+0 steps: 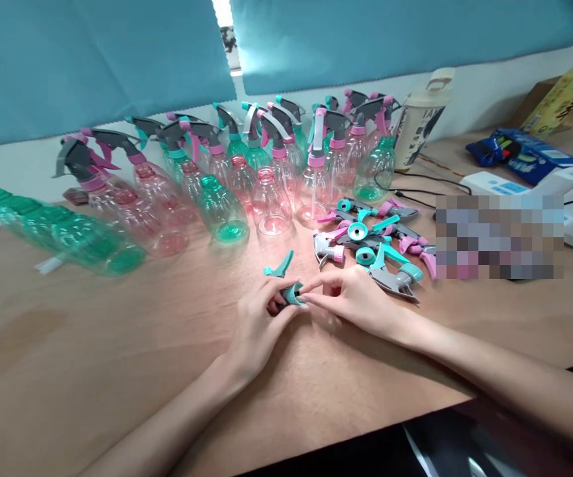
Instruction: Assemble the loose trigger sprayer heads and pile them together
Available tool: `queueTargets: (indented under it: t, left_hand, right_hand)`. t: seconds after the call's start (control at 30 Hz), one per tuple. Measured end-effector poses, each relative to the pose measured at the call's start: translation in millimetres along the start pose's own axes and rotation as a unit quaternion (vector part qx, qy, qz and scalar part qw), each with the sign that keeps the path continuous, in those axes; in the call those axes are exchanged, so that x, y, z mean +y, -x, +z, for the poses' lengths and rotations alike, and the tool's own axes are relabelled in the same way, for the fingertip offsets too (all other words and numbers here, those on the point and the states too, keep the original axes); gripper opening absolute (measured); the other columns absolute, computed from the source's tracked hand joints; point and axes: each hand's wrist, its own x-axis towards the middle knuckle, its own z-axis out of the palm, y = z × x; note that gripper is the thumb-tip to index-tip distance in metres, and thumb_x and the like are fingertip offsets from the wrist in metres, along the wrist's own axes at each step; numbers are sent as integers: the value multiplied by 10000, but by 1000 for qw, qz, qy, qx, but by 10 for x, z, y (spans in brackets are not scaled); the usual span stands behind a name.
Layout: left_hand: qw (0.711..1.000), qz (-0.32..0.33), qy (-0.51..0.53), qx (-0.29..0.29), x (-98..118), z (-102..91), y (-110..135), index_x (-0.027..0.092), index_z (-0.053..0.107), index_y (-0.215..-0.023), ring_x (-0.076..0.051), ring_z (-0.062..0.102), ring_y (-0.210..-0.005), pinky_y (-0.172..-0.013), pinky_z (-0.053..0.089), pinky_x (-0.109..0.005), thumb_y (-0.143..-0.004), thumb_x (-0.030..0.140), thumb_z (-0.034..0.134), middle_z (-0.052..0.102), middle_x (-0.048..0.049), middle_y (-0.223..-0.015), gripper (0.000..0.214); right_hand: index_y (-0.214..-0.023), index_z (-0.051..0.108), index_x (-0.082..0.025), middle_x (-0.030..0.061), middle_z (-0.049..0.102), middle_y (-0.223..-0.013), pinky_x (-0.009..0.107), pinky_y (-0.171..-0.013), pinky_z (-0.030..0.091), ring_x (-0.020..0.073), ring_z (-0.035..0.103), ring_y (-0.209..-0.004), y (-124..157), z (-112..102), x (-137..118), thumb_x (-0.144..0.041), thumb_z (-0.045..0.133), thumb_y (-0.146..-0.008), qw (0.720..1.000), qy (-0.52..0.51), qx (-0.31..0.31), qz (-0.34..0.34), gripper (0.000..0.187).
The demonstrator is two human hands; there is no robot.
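My left hand (261, 321) is closed around a teal and grey spray trigger head (289, 285) just above the wooden table (117, 344). The trigger's teal lever sticks up past my fingers. My right hand (350, 298) pinches the teal screw collar of that same head with thumb and forefinger. Just right of my right hand lies a pile of loose trigger heads (370, 242) in teal, pink and grey.
Several clear pink and green bottles (266, 199) stand at the back, some capped with triggers, some open-necked. More bottles lie on their sides at left (67, 235). A white jug (422, 122), cables, a blue packet (519, 152) and a white device sit at right.
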Motion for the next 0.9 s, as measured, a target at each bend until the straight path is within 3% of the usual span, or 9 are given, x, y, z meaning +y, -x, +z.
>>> queueTargets:
  t: [0.13,0.23,0.33,0.47,0.6,0.77,0.9]
  left_hand:
    - [998,24,-50,-24,-1,-27,-9,210,655,-1036,-132,525,-686,-616,435,-239,-844,230,656,612,-9,-870,193]
    - [991,55,-120,-11,-30,-130,-28,213,645,-1085,-189,563,-805,-693,468,-290,-860,279,639,659,-40,-933,234]
    - [976,79,-202,25,-77,-330,-47,218,645,-1101,-244,553,-877,-752,476,-345,-864,335,629,688,-55,-920,265]
    - [957,85,-266,78,-140,-654,-61,263,658,-1098,-266,552,-900,-759,477,-355,-856,386,626,690,-47,-893,274]
    - [947,83,-305,61,-228,-847,-61,243,638,-1153,-274,554,-924,-790,479,-380,-860,388,612,700,-63,-944,327]
    - [933,55,-357,-3,-272,-810,-74,165,613,-1181,-324,543,-1022,-852,470,-456,-869,358,579,673,-138,-1090,368]
    - [937,97,-336,-7,-145,-613,-157,168,624,-1126,-305,537,-1069,-906,457,-455,-889,322,552,646,-132,-1125,291]
  right_hand:
    - [-900,691,-229,-64,644,-552,411,-903,412,114,608,-568,3,-4,29,-316,609,-885,998,15,-30,-47,121]
    - [-1029,651,-233,-58,662,-595,431,-940,388,126,634,-642,12,7,-8,-304,566,-915,998,33,-33,-51,159]
    - [-1157,570,-217,-54,667,-627,433,-945,389,130,635,-663,20,20,-36,-303,569,-913,997,49,-26,-60,259]
    - [-1152,532,-183,-29,659,-670,318,-788,464,130,622,-658,24,36,-22,-286,558,-914,997,29,-26,-62,260]
    - [-1130,545,-172,-13,660,-693,299,-762,456,136,614,-678,26,37,-14,-292,565,-910,995,47,-22,-85,251]
    - [-1137,555,-175,-13,663,-708,332,-810,441,137,614,-685,38,13,-16,-308,568,-911,992,59,-12,-110,263]
    - [-1080,597,-176,-17,656,-695,318,-796,441,129,614,-673,92,-50,-71,-306,565,-914,991,55,-31,-118,213]
